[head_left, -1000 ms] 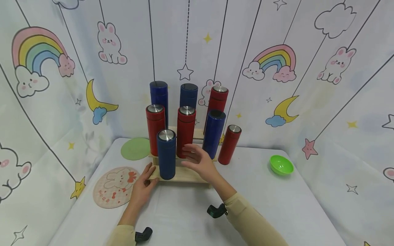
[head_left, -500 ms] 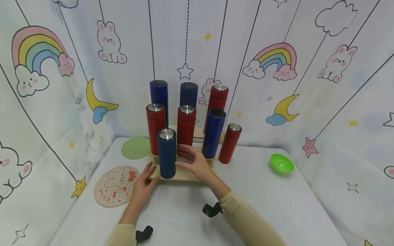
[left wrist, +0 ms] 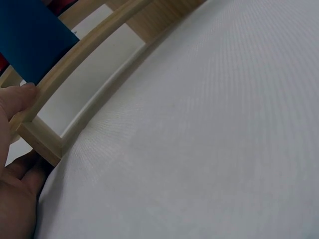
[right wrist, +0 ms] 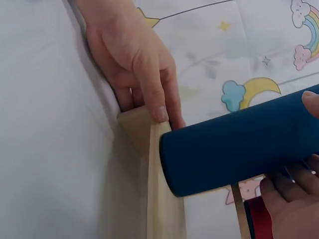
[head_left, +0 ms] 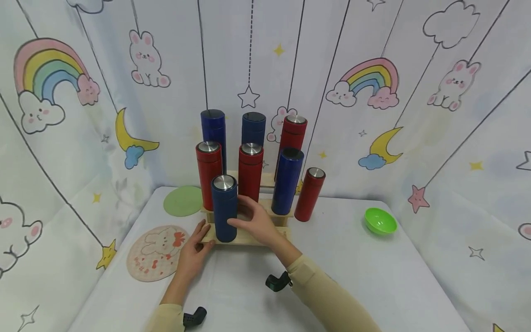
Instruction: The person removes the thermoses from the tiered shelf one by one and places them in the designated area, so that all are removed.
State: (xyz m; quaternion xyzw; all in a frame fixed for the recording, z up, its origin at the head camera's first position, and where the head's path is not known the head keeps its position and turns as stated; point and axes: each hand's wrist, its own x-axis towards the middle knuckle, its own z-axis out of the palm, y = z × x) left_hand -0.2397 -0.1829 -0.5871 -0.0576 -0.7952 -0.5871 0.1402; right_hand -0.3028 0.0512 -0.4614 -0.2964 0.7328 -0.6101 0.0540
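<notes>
A stepped wooden rack (head_left: 249, 236) holds several red and blue bottles. On its lowest step, at the left, stands a blue bottle (head_left: 224, 210) with a silver top. My right hand (head_left: 253, 221) wraps round its lower body, thumb in front and fingers behind. In the right wrist view the same blue bottle (right wrist: 239, 144) lies between my thumb and fingers (right wrist: 291, 199). My left hand (head_left: 192, 251) rests with straight fingers against the rack's front left corner (right wrist: 164, 209). In the left wrist view my thumb touches the rack's edge (left wrist: 89, 64) below the bottle (left wrist: 30, 35).
A red bottle (head_left: 309, 193) stands on the table right of the rack. A green bowl (head_left: 380, 222) sits further right. A green round mat (head_left: 183, 200) and a bunny mat (head_left: 154, 251) lie at the left. Printed cloth walls close in the back and sides.
My right hand has moved left and down from in front of the middle bottles and closed round the front blue bottle. The left hand has stayed at the rack's corner.
</notes>
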